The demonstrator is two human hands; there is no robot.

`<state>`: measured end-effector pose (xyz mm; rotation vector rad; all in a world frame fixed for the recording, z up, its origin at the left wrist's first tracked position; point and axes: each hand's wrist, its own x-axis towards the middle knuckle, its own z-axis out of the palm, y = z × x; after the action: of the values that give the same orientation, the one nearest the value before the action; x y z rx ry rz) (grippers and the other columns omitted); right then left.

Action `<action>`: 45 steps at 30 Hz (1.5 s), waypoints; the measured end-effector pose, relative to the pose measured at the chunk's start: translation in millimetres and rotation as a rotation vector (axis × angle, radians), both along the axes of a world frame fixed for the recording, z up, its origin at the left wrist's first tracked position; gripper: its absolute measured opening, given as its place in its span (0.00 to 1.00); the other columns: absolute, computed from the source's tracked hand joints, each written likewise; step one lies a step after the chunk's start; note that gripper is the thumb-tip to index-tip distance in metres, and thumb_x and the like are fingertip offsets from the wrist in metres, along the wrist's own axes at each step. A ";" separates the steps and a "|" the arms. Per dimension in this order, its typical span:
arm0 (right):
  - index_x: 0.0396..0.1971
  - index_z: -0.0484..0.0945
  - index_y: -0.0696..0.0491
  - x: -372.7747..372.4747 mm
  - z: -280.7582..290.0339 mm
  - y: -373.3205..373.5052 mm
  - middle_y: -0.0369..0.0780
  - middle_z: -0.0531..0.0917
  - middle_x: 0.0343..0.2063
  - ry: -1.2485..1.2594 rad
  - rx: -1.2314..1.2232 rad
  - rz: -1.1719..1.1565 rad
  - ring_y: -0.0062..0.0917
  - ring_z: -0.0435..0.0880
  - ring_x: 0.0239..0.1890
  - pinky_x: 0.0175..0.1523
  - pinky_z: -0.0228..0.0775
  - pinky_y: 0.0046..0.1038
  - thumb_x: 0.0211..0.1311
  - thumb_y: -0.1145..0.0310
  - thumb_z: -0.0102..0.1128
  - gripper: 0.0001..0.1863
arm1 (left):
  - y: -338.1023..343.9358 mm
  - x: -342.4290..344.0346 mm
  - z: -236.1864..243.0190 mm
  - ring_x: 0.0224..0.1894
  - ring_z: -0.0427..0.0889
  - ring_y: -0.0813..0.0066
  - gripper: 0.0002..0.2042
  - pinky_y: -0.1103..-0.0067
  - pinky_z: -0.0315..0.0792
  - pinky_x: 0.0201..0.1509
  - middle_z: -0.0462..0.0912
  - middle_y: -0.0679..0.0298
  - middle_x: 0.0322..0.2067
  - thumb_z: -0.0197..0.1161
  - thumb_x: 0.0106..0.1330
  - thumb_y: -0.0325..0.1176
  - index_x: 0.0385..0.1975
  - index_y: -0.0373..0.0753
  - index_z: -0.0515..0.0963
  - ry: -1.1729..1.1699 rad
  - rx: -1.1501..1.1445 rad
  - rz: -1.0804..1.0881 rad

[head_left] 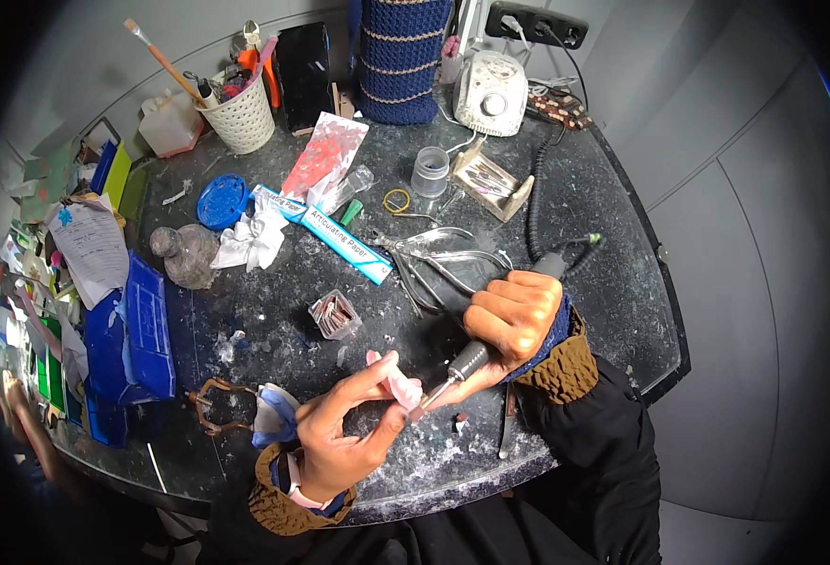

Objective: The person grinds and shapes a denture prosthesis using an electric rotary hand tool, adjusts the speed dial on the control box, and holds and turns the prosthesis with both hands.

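Observation:
My left hand (344, 438) pinches a small pink denture piece (400, 386) between thumb and fingers above the bench's near edge. My right hand (516, 320) is wrapped round a dark rotary handpiece (469, 362). Its thin metal shank points down-left, and the brownish tip (417, 412) meets or nearly meets the pink piece; contact is hard to tell. Beyond my left hand stands a small clear box (335, 314) of brown strips. Metal pliers (443, 262) lie just past my right hand. Left of my left wrist are a brassy articulator frame (217, 407) and a blue-and-white cast (275, 414).
A coiled black cord (533, 202) runs back toward a whitish control box (492, 94). A tray of burs (492, 179), a clear cup (430, 172) and long blue-and-white boxes (347, 247) lie behind. Blue bins (142, 330) line the left. Another person's arm (27, 419) shows at far left.

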<state>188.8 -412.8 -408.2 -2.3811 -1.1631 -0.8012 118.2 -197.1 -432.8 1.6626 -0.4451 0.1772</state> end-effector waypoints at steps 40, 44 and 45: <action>0.34 0.83 0.54 -16.1 4.5 19.7 0.42 0.84 0.26 0.489 0.283 0.313 0.30 0.85 0.26 0.29 0.75 0.24 0.41 0.73 0.67 0.14 | 1.4 4.7 7.4 0.48 0.79 0.65 0.15 0.74 0.73 0.54 0.79 0.46 0.41 0.61 0.59 0.18 0.38 0.32 0.59 0.202 -0.420 -0.076; 0.31 0.83 0.53 -21.6 19.6 19.2 0.42 0.84 0.24 0.613 0.383 0.180 0.28 0.85 0.25 0.31 0.75 0.22 0.40 0.77 0.66 0.13 | 8.4 8.0 32.2 0.49 0.74 0.70 0.17 0.77 0.69 0.55 0.73 0.53 0.45 0.61 0.58 0.19 0.45 0.30 0.64 0.042 -0.239 0.059; 0.30 0.82 0.54 -19.5 14.3 16.3 0.41 0.84 0.23 0.553 0.418 0.084 0.29 0.85 0.25 0.31 0.75 0.23 0.41 0.76 0.68 0.11 | 9.3 5.3 45.9 0.54 0.69 0.71 0.20 0.77 0.65 0.57 0.67 0.55 0.51 0.62 0.57 0.19 0.49 0.29 0.66 -0.113 -0.078 0.190</action>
<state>169.3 -396.5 -393.8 -1.9994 -0.7694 -0.2826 123.5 -187.7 -386.9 1.6227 -0.3598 0.4258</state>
